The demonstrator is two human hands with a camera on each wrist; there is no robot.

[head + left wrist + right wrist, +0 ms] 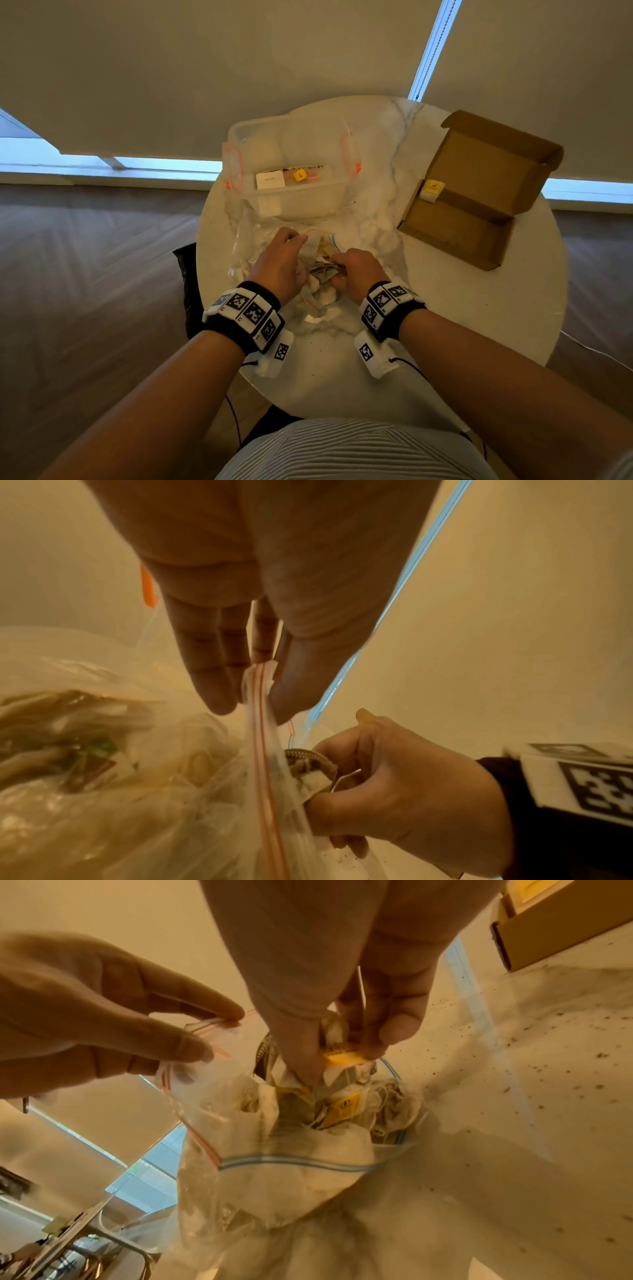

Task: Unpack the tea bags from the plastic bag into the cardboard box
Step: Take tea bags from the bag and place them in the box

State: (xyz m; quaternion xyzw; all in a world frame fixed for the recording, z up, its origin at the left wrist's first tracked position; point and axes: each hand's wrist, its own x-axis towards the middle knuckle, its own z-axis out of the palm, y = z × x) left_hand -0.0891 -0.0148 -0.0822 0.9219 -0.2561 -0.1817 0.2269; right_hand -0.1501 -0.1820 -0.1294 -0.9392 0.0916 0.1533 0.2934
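The right hand (329, 969) is sunk into the mouth of the plastic bag (260, 1177), its thumb and fingers curled round a small clutch of tea bags (342, 1060), one with a yellow paper tag; how many it grips cannot be told. The left hand (95, 1007) pinches the bag's red-striped zip edge (262, 696) between thumb and fingertips, holding the mouth open. Two zip strips show at the opening, one red and one blue. Inside the bag lies a crumpled heap of further tea bags (346, 1110), too tangled to count, at least one with a second yellow tag. Both wrists wear black bands (246, 308) set with white marker tiles. The bag rests on the near middle of a round marble counter (462, 308), which is speckled with dark crumbs to the right of the bag. Just beyond the hands stands one clear plastic tub (291, 171) with orange clips, holding a white carton (270, 180) and a small yellow packet (300, 174). To the right, well apart from the bag, sits one cardboard box (455, 233), lid flipped up and open, with a single yellow-and-white tea sachet (432, 190) at its far left corner.
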